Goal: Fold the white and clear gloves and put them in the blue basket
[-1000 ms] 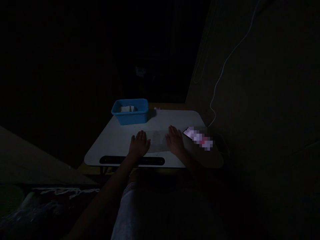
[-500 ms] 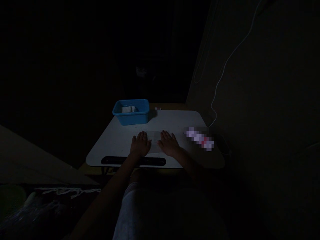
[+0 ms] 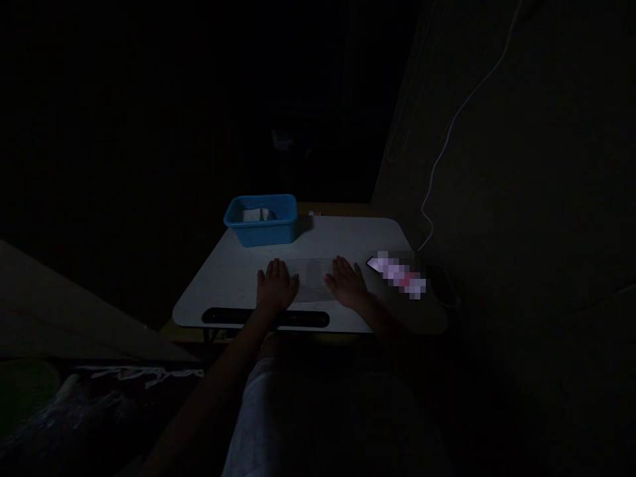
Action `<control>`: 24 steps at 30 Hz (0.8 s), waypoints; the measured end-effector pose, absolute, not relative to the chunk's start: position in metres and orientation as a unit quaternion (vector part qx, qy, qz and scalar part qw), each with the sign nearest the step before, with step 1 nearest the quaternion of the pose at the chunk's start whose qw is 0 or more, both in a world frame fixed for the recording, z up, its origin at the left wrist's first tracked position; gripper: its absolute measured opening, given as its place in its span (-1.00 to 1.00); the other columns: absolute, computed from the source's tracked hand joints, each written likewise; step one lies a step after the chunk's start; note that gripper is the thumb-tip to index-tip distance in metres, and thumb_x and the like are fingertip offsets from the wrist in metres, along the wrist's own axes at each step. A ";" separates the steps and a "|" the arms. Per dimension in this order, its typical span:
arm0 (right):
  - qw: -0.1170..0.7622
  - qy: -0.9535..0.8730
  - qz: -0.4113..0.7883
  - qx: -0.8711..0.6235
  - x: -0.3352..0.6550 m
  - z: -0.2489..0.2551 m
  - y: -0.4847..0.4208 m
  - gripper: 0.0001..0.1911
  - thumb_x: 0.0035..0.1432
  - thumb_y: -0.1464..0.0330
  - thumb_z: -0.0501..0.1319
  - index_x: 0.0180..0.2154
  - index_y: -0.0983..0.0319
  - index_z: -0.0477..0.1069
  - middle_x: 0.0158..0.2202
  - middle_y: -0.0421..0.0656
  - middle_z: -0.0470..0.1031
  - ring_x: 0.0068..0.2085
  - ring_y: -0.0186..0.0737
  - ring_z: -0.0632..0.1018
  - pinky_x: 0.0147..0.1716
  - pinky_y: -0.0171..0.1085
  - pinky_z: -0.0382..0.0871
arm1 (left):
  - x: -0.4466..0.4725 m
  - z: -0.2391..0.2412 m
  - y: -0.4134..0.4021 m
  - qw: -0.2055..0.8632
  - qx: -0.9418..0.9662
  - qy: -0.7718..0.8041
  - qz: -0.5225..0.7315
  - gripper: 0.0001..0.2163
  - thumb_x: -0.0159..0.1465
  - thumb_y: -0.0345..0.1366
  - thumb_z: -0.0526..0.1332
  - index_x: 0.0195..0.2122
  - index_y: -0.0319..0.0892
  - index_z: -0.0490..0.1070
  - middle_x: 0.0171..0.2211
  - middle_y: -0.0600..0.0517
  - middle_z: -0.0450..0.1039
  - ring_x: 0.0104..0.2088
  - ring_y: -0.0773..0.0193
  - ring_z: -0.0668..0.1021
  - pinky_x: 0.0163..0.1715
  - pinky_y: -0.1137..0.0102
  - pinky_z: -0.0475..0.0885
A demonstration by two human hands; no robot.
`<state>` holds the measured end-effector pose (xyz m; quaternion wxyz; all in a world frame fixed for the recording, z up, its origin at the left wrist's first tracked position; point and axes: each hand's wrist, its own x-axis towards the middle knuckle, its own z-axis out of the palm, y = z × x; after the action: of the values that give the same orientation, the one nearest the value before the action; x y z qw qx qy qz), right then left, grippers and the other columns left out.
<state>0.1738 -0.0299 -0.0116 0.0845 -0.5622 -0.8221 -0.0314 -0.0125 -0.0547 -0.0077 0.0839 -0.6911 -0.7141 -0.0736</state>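
A thin, see-through sheet (image 3: 313, 279), perhaps a plastic bag, lies flat on the white table (image 3: 348, 232). My left hand (image 3: 277, 285) rests palm down over its left side, fingers spread and pointing away from me. Over the right side lies my right hand (image 3: 346, 281), also flat with its fingers apart. Between the two hands the middle of the sheet shows, with a paler patch in it. Dim light hides the sheet's exact edges.
At the table's back left stands a blue plastic basin (image 3: 263, 232) with something whitish inside. A lit phone-like screen (image 3: 375, 264), mostly blurred out, lies to the right. A black slot (image 3: 308, 319) runs along the front edge. A white cable (image 3: 450, 132) hangs on the right.
My right hand has slid to the right and my left hand slightly left, so the gap between them is wider. More of the see-through sheet now shows.
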 end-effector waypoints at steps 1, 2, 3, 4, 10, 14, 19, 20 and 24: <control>0.084 -0.821 -0.029 -0.563 0.174 -0.011 -0.030 -0.36 0.26 0.13 -0.32 0.19 0.42 0.01 0.25 0.05 -0.02 0.25 -0.11 0.03 0.16 0.03 -0.12 | -0.012 -0.008 -0.055 0.087 -0.682 -0.722 -0.078 -0.45 0.27 -0.14 -0.22 0.15 -0.46 0.09 0.19 -0.31 0.05 0.20 -0.02 0.14 0.09 0.03 0.07; 0.082 -0.821 -0.026 -0.565 0.174 -0.011 -0.030 -0.36 0.25 0.13 -0.32 0.19 0.41 0.01 0.25 0.05 -0.02 0.25 -0.11 0.03 0.16 0.03 -0.12 | -0.013 -0.008 -0.055 0.090 -0.674 -0.728 -0.084 -0.45 0.27 -0.16 -0.22 0.15 -0.47 0.09 0.18 -0.33 0.06 0.20 -0.04 0.14 0.08 0.02 0.08; 0.081 -0.820 -0.022 -0.566 0.173 -0.011 -0.030 -0.36 0.25 0.13 -0.32 0.19 0.41 0.01 0.25 0.04 -0.02 0.26 -0.11 0.02 0.16 0.03 -0.12 | -0.013 -0.009 -0.055 0.094 -0.666 -0.734 -0.092 -0.45 0.27 -0.17 -0.22 0.14 -0.49 0.10 0.18 -0.35 0.06 0.20 -0.05 0.13 0.08 0.01 0.09; 0.081 -0.820 -0.018 -0.566 0.173 -0.011 -0.030 -0.36 0.25 0.13 -0.32 0.19 0.40 0.01 0.25 0.04 -0.03 0.26 -0.11 0.02 0.17 0.02 -0.13 | -0.014 -0.009 -0.055 0.097 -0.661 -0.737 -0.104 -0.45 0.27 -0.17 -0.22 0.14 -0.51 0.09 0.17 -0.36 0.06 0.20 -0.06 0.12 0.07 0.01 0.09; 0.090 -0.817 0.001 -0.569 0.173 -0.011 -0.029 -0.34 0.25 0.11 -0.33 0.19 0.41 0.01 0.25 0.03 -0.03 0.26 -0.12 0.00 0.17 0.01 -0.14 | -0.017 -0.002 -0.052 0.098 -0.711 -0.676 -0.166 -0.54 0.26 -0.30 -0.17 0.14 -0.39 0.11 0.20 -0.25 0.05 0.22 0.07 0.10 0.15 0.05 0.01; 0.092 -0.815 -0.001 -0.572 0.172 -0.011 -0.029 -0.34 0.25 0.11 -0.34 0.19 0.40 0.01 0.25 0.03 -0.02 0.26 -0.11 0.02 0.17 0.02 -0.14 | -0.001 0.000 -0.047 0.057 -0.807 -0.563 -0.166 -0.56 0.22 -0.37 -0.08 0.14 -0.32 0.13 0.16 -0.17 0.16 0.19 0.15 0.18 0.15 0.16 0.10; 0.095 -0.818 -0.008 -0.567 0.172 -0.012 -0.029 -0.35 0.25 0.13 -0.34 0.19 0.41 0.00 0.25 0.04 -0.03 0.26 -0.10 0.01 0.17 0.02 -0.14 | 0.020 -0.014 -0.038 0.009 -0.852 -0.502 -0.148 -0.61 0.26 -0.40 -0.15 0.07 -0.38 0.23 0.11 -0.19 0.25 0.13 0.22 0.28 0.11 0.29 0.21; 0.097 -0.818 -0.008 -0.566 0.172 -0.012 -0.029 -0.34 0.25 0.13 -0.33 0.19 0.42 0.00 0.25 0.05 -0.02 0.26 -0.10 0.02 0.17 0.02 -0.14 | 0.021 -0.017 -0.037 0.007 -0.852 -0.506 -0.137 -0.60 0.26 -0.41 -0.15 0.07 -0.40 0.23 0.11 -0.21 0.24 0.13 0.22 0.28 0.11 0.30 0.20; 0.111 -0.817 -0.017 -0.566 0.172 -0.013 -0.029 -0.35 0.25 0.13 -0.31 0.18 0.43 0.03 0.24 0.05 0.01 0.25 -0.11 0.04 0.17 0.02 -0.14 | 0.013 -0.019 -0.039 0.036 -0.832 -0.544 -0.107 -0.57 0.29 -0.29 -0.13 0.12 -0.39 0.16 0.16 -0.21 0.16 0.16 0.16 0.23 0.13 0.25 0.16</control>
<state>0.1718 -0.0294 -0.0133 0.1112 -0.5658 -0.8168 -0.0172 0.0131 -0.0395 -0.0193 0.0364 -0.8317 -0.5436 -0.1070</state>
